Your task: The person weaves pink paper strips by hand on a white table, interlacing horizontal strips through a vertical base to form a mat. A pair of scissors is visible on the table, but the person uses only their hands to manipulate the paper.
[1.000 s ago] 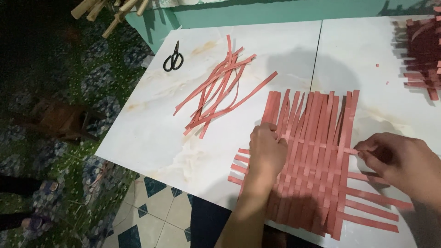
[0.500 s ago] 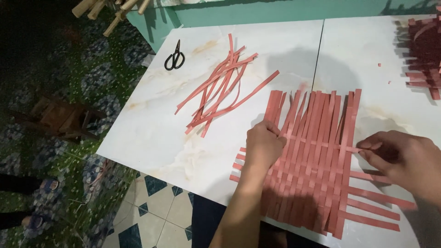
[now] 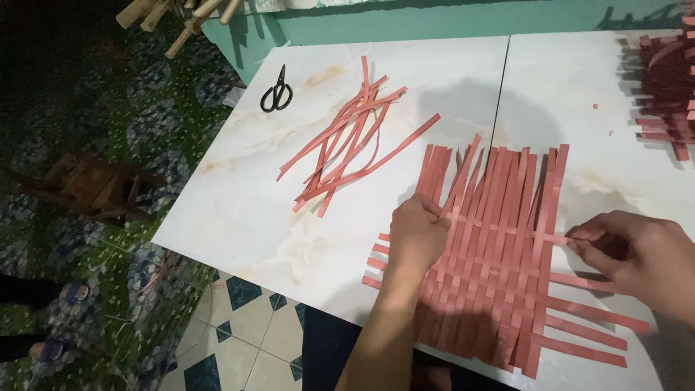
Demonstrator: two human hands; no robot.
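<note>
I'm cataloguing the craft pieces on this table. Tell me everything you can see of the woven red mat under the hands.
The woven mat is made of flat red strips, paper-like, interlaced over and under. It lies flat on the white marbled table near its front edge. Long upright strips fan loose at the top; crosswise strips stick out on both sides. The left hand presses its left side; the right hand pinches a crosswise strip's end.

Bright light on table (image 3: 239,217); floor (image 3: 87,145) dim; right edge blurred.
</note>
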